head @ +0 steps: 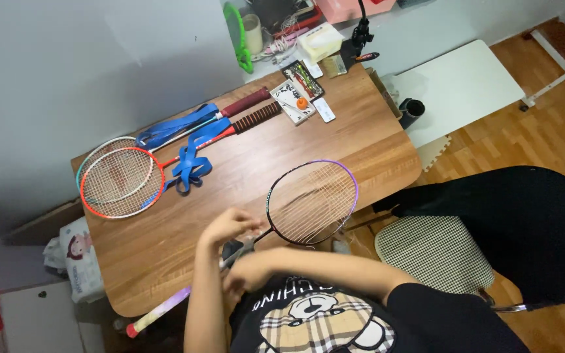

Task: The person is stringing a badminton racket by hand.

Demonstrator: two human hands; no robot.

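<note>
Person seated at a wooden table, both hands working at the throat of a purple-rimmed racket.

The table fills the centre of the head view. At nine o'clock two spare rackets lie overlapped, heads together, with blue straps draped over their shafts, evidently set aside out of the working area. At six o'clock the purple-rimmed racket lies diagonally, head on the table and handle overhanging the near edge toward seven o'clock, which brings its shaft within reach. The left hand is curled with fingertips pinched near where shaft meets head; what it pinches cannot be told. The right hand is closed about the shaft lower down, steadying it. At twelve o'clock small packets and cards sit grouped.
</note>
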